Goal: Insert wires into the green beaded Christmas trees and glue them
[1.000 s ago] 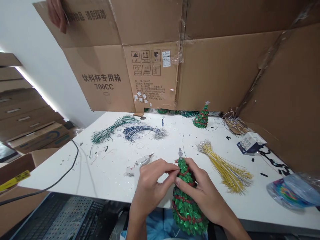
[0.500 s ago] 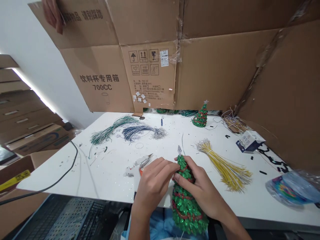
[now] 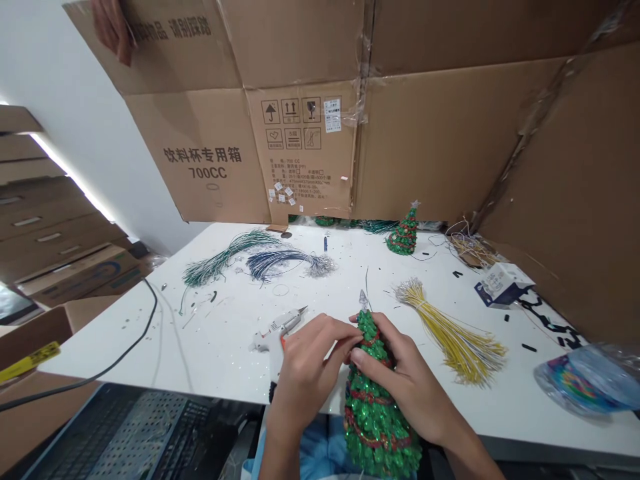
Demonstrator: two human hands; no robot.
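Note:
A green glittery Christmas tree ornament [image 3: 377, 427] with red garlands and a clear pointed tip leans over the table's front edge. My right hand [image 3: 413, 373] is closed around its upper right side, thumb across the front. At the upper left of the tree, my left hand [image 3: 310, 367] has its thumb and forefinger pinched together against the branches; whatever sits between those fingertips is too small or hidden to tell. A white glue gun [image 3: 277, 330] lies just beyond my left hand, partly covered by it.
Bundles of green wires [image 3: 220, 260], blue wires [image 3: 280, 260] and yellow wires [image 3: 455, 333] lie on the white table [image 3: 215, 353]. A smaller tree [image 3: 403, 233] stands at the back, before cardboard sheets [image 3: 300, 53]. Another person's hand [image 3: 113, 30] holds the cardboard's top left.
The view has shifted slightly. My left fingertips have drawn into a tighter pinch by the tree's upper part, while my right hand keeps its grip.

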